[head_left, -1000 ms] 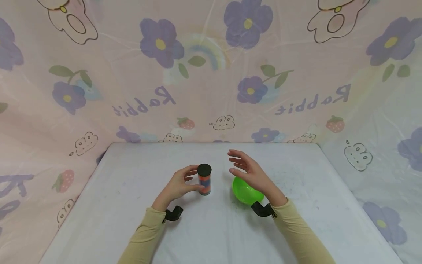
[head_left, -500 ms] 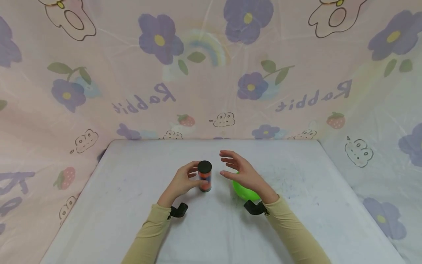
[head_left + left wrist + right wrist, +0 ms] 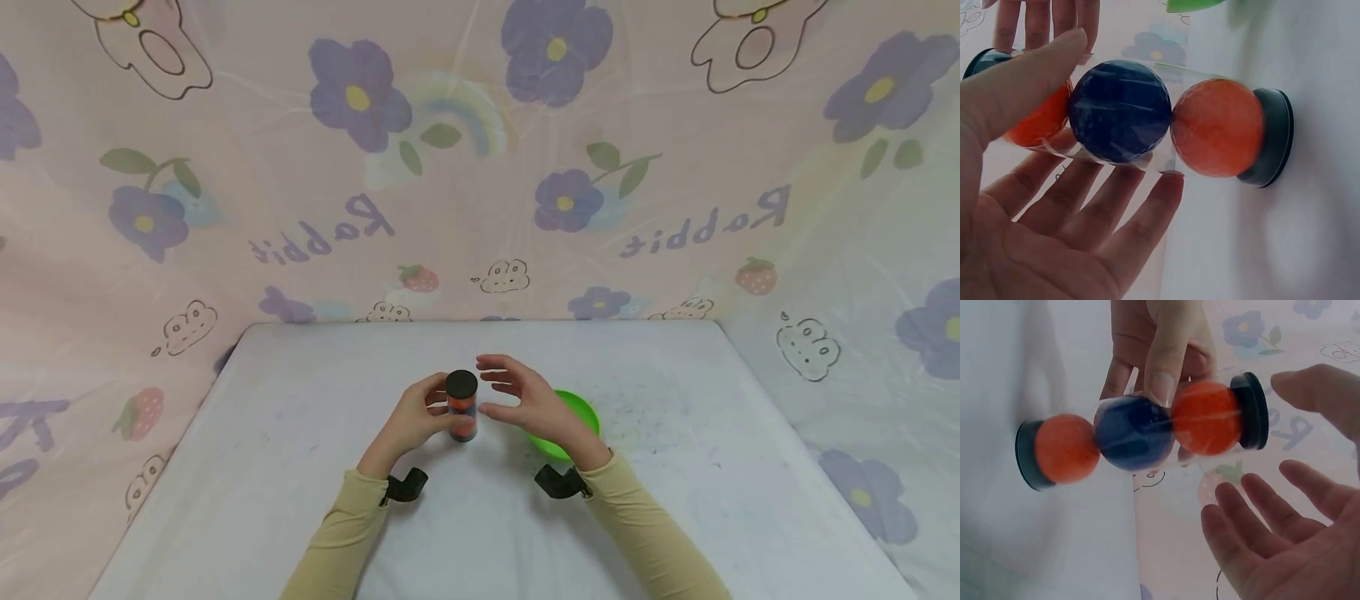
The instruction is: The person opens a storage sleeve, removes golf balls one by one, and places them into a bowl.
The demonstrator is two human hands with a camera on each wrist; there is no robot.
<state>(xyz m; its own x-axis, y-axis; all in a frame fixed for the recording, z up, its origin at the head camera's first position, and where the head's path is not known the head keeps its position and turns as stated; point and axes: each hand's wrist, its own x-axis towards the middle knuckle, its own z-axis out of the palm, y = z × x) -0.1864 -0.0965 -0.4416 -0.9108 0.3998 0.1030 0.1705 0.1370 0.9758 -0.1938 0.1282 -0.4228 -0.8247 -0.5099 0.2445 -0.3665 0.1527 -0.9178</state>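
Observation:
A clear tube with black end caps stands upright near the middle of the table. Two orange balls and a dark blue ball between them fill it. My left hand grips the tube from the left, thumb on the near side and fingers behind. Whether its base touches the table I cannot tell. To the right of the tube, my right hand holds nothing, its fingers spread and slightly bent near the upper black cap. Part of a green bowl is hidden behind the right hand and wrist.
The table has a white cover. Patterned cloth hangs behind it and along both sides. A black wrist camera mount sits on each forearm, below the hands.
My right hand has moved left, from above the bowl to beside the tube, uncovering more of the bowl's right side. The left hand keeps its grip, with the tube nearly in place.

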